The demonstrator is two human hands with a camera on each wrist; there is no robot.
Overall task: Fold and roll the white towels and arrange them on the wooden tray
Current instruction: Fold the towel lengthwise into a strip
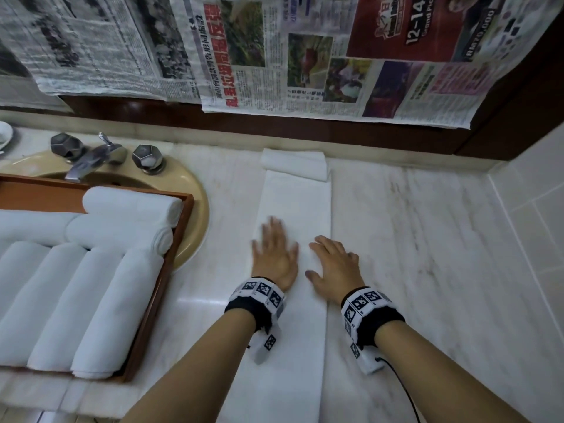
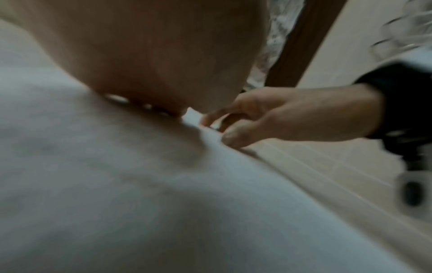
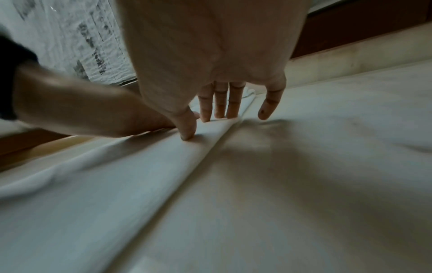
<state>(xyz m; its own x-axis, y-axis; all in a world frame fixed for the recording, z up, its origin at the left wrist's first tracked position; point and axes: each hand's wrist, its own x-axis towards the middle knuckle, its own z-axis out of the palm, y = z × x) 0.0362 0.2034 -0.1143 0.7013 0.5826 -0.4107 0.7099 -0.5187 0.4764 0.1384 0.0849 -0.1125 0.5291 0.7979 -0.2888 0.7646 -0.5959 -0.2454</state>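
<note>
A white towel, folded into a long narrow strip, lies flat on the marble counter and runs from the wall toward me. Both my hands lie palm-down on its middle. My left hand is blurred, with its fingers spread on the strip's left half. My right hand presses the right edge with straight fingers, thumb down on the cloth. A small folded white towel lies at the strip's far end. The wooden tray at the left holds several rolled white towels.
The tray rests over a beige sink with a metal tap and two faceted knobs. Newspaper sheets hang on the wall behind. A tiled wall bounds the counter on the right. Bare marble lies right of the towel.
</note>
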